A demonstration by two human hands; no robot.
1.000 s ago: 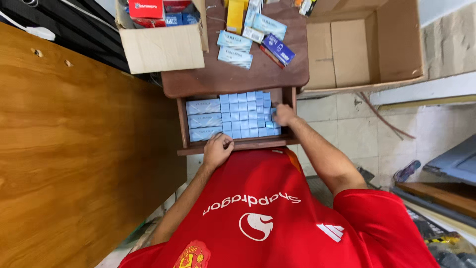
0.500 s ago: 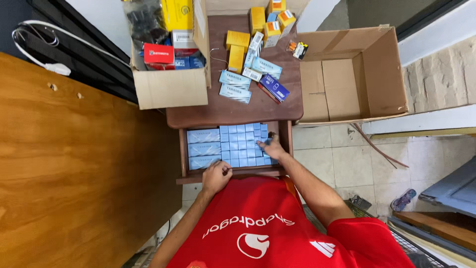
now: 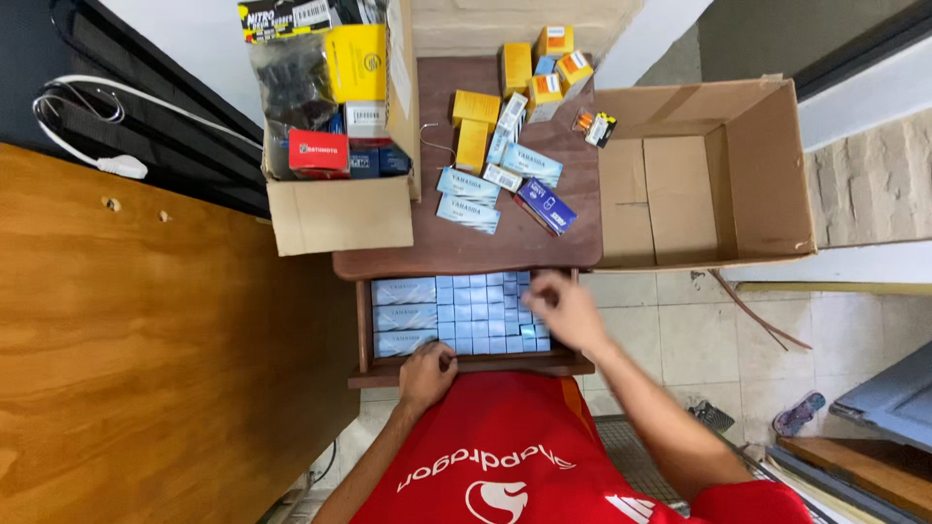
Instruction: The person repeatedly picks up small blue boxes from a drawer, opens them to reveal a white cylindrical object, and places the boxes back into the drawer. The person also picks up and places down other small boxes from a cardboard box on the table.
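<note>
The view looks straight down at a person in a red shirt (image 3: pixel 524 456) who stands before a small dark brown desk (image 3: pixel 544 243) with its drawer (image 3: pixel 466 364) pulled open. The drawer is filled with pale blue small boxes (image 3: pixel 456 315), packed tight in rows, with three longer ones lying flat at the left side. The left hand (image 3: pixel 427 374) rests on the front edge of the drawer, fingers curled over the wood beside the nearest row of boxes; it grasps no box. The right hand (image 3: pixel 563 309) is over the right end of the drawer, above the boxes there, but it is blurred, so I cannot tell if it is released or closed on a box. On top of the desk lie several loose packages: yellow boxes (image 3: pixel 476 121), flat light blue boxes (image 3: pixel 468 199) and one dark blue box (image 3: pixel 546 206). At the left corner of the desk stands an open cardboard carton (image 3: pixel 340 215) that holds a red box (image 3: pixel 317 153), a yellow packet and black parts in a plastic bag. To the right, just beside the desk, is a large empty cardboard box (image 3: pixel 714 175) lying open. On the left is a wide wooden panel (image 3: pixel 146 349), and near its top lies a white cable (image 3: pixel 92 131). The floor (image 3: pixel 699 340) under the desk has pale tiles.
</note>
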